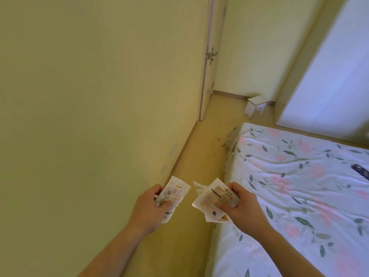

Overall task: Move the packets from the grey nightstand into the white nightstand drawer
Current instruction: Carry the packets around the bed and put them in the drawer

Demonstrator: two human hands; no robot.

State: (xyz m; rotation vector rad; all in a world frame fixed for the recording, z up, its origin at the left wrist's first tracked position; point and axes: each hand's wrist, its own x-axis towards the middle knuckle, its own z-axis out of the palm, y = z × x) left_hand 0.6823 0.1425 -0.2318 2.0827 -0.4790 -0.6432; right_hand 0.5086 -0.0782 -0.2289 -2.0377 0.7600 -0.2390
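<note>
My left hand (148, 208) grips a small stack of white packets (175, 189) with orange and yellow print, held upright in front of me. My right hand (242, 206) grips a second fanned bunch of the same white packets (211, 197), thumb on top. Both bunches hang in the air over the strip of floor between the wall and the bed. Neither nightstand is in view.
A yellow wall (89, 96) runs along the left. A bed with a floral sheet (299, 186) fills the right. Ahead, a narrow wooden floor (205, 148) leads to a door with a metal handle (211, 54). A small white stool (257, 105) stands by a white wardrobe (329, 76).
</note>
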